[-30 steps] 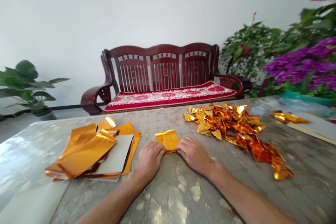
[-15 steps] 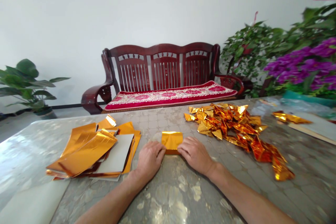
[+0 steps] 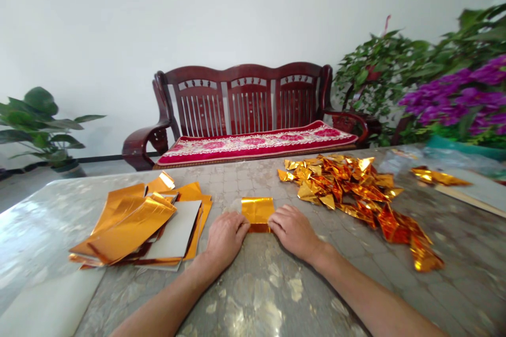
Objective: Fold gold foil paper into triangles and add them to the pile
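Mid-tabletop [image 3: 269,295], at the near side: one gold foil sheet [image 3: 258,213], its lower edge turned over, lying between both hands.
Left hand [image 3: 225,239] and right hand [image 3: 294,231] flank the sheet, each grip released, palms down, fingertips against its side edges; no clench observed. Folding status, as shown: left of the sheet, a stack of flat gold foil strips [image 3: 130,224] and grey card [image 3: 177,234] lies unfolded. Right of the sheet, a loose heap of folded gold foil pieces [image 3: 340,189] stands creased and finished in appearance. Farther right of the sheet, a creased foil strip [image 3: 438,176] lies on a pale board [image 3: 474,189]. Beyond the sheet stands a dark wooden settee [image 3: 245,100].
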Action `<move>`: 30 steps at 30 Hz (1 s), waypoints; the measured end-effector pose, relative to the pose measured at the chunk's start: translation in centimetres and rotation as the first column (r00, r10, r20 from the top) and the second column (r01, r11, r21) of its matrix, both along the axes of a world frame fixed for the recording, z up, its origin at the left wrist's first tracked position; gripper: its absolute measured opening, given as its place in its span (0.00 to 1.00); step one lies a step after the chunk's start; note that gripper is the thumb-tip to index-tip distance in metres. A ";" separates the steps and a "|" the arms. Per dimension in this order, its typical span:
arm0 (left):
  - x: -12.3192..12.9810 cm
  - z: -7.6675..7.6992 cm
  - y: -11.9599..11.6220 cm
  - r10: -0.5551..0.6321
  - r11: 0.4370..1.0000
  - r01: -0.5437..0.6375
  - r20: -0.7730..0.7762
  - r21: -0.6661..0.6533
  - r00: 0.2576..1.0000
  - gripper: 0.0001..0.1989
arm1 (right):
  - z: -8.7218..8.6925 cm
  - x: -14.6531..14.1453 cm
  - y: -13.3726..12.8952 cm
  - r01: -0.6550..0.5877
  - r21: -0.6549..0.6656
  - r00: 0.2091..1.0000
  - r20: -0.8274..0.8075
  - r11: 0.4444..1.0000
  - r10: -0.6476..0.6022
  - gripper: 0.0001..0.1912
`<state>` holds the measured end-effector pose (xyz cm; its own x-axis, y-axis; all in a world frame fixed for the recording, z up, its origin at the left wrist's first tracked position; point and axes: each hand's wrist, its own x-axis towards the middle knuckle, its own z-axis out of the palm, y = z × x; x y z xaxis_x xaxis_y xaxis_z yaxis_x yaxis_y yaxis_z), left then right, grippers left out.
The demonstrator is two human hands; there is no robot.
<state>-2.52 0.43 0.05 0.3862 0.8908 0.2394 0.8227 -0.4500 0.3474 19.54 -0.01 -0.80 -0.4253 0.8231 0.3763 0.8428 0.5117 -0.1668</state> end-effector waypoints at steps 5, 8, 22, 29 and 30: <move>0.1 0.0 0.1 0.031 0.999 -0.031 0.011 -0.033 0.999 0.10 | 0.0 -0.2 0.1 0.035 0.003 0.999 0.042 0.999 -0.035 0.10; 0.1 0.1 0.1 0.029 0.999 -0.029 0.009 -0.042 1.000 0.09 | 0.2 -0.3 0.2 0.038 -0.010 0.998 0.050 0.999 -0.038 0.09; 0.2 -0.1 0.0 0.025 1.000 -0.025 -0.040 0.001 0.999 0.07 | 1.0 -0.5 0.4 0.017 -0.117 0.999 0.034 0.993 -0.013 0.05; 0.4 0.1 -0.1 0.045 0.999 -0.044 -0.079 0.017 0.996 0.06 | 1.0 -0.6 0.5 0.019 -0.066 0.996 0.093 0.998 -0.013 0.04; 0.4 0.1 -0.1 0.046 0.999 -0.045 -0.082 0.015 0.996 0.05 | 1.0 -0.6 0.5 0.019 -0.063 0.996 0.094 0.998 -0.013 0.04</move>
